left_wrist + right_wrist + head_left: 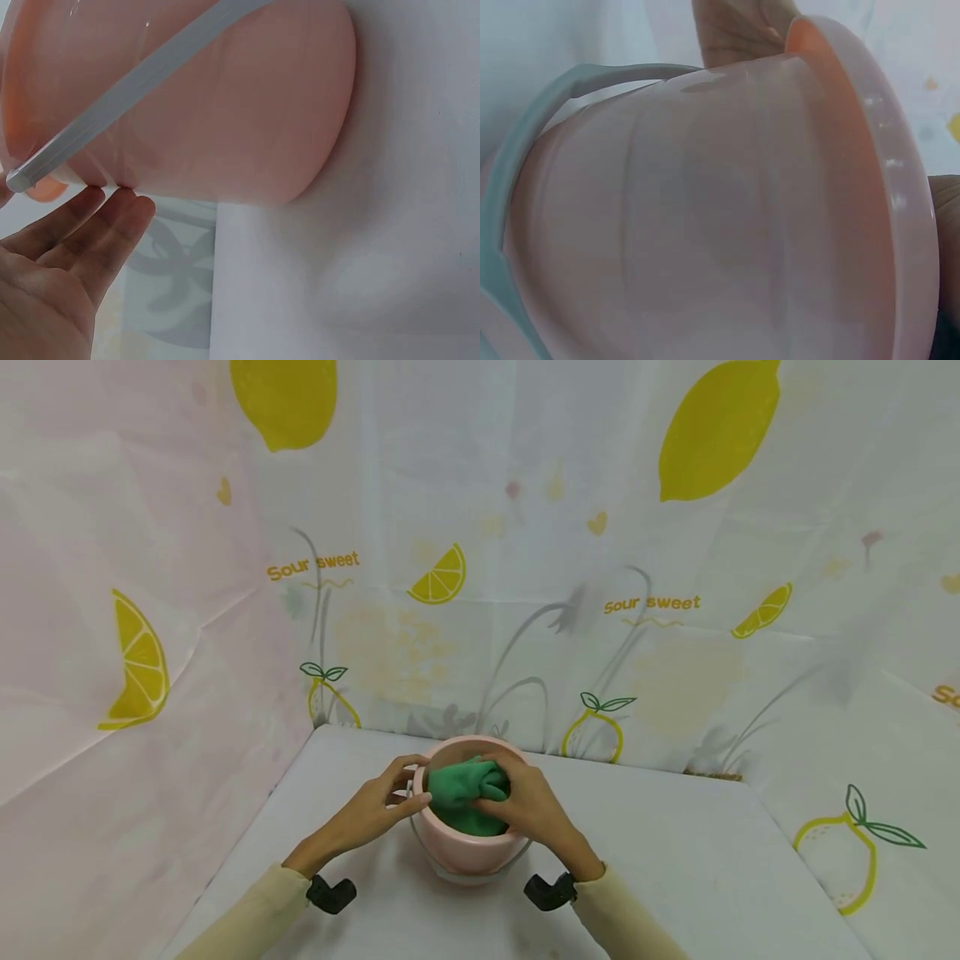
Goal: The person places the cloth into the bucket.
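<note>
A pink bucket (471,852) stands upright on the white table. My left hand (378,802) holds its left side, thumb on the rim and fingers against the outer wall. In the left wrist view the fingertips of the left hand (82,255) touch the wall below the rim. My right hand (528,802) reaches over the right rim and grips a bunched green cloth (457,783) inside the bucket. More of the green cloth lies lower in the bucket, partly hidden by this hand. At the right wrist view's edge, only a sliver of the right hand (949,247) shows.
The bucket's grey handle (127,97) hangs down along its outside. Behind and beside the white table (660,860) hang sheets printed with lemons (720,431). A dark wrist device (330,893) sits on each wrist.
</note>
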`<state>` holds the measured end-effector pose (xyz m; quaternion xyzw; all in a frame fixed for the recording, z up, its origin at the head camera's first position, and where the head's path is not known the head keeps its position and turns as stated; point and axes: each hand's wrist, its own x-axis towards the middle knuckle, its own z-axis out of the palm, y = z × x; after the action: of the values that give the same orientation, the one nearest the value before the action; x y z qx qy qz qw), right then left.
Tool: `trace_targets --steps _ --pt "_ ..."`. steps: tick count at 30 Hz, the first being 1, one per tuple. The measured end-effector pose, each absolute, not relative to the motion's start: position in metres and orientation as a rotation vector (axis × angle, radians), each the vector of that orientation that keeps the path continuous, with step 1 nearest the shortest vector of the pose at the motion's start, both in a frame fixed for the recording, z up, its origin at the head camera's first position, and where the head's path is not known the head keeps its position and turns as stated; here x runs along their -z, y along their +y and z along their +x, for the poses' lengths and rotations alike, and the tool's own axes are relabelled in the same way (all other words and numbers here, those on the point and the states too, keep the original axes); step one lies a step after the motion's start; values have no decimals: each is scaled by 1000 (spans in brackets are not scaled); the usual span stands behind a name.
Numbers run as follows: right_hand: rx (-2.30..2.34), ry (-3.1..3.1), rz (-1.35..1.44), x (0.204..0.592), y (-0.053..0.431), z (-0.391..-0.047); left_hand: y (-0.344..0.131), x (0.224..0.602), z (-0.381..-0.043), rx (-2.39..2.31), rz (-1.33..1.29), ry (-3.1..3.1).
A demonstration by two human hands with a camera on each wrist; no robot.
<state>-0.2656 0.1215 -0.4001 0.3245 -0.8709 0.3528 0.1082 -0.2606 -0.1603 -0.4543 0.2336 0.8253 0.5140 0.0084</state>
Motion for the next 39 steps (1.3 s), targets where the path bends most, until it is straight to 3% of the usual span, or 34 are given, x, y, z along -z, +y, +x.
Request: trace_targets --steps 22,39 --pt "-1325 -2443 834 390 148 -258 -187 452 -256 -1449 805 2855" --pt "-899 -2585 530 386 235 -229 -231 445 -233 -527 996 3495"
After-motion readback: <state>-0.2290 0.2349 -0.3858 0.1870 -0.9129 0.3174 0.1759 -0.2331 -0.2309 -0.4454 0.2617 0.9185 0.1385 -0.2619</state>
